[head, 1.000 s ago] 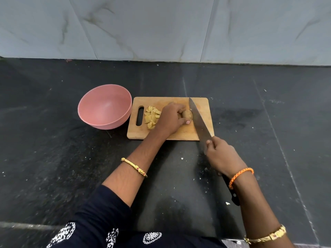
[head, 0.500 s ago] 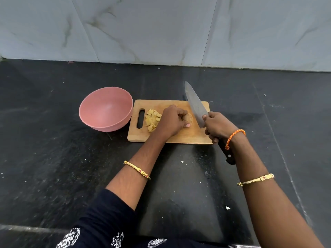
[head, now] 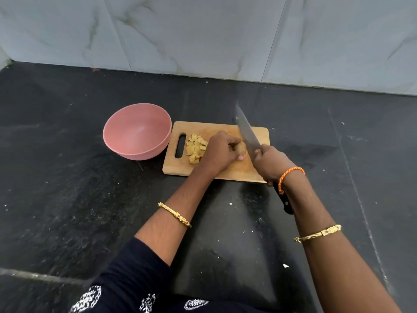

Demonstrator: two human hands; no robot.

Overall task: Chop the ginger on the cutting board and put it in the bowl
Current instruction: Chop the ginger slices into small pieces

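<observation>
A wooden cutting board [head: 259, 134] lies on the black counter, with a pile of chopped ginger pieces [head: 195, 148] near its handle slot. My left hand [head: 220, 152] grips the uncut ginger piece [head: 241, 148] in the middle of the board. My right hand [head: 270, 164] holds the knife [head: 247, 132] by its black handle, the blade slanting up and away right beside the ginger piece. The pink bowl [head: 136, 132] stands just left of the board and is empty.
The black stone counter [head: 67, 199] runs to a grey tiled wall [head: 203, 35] at the back. Small white crumbs [head: 285, 265] lie on the counter near me.
My right hand moved forward with the knife, from the counter in front of the board to over the board's right side. The blade now points up past the far edge. The left hand stayed on the ginger.
</observation>
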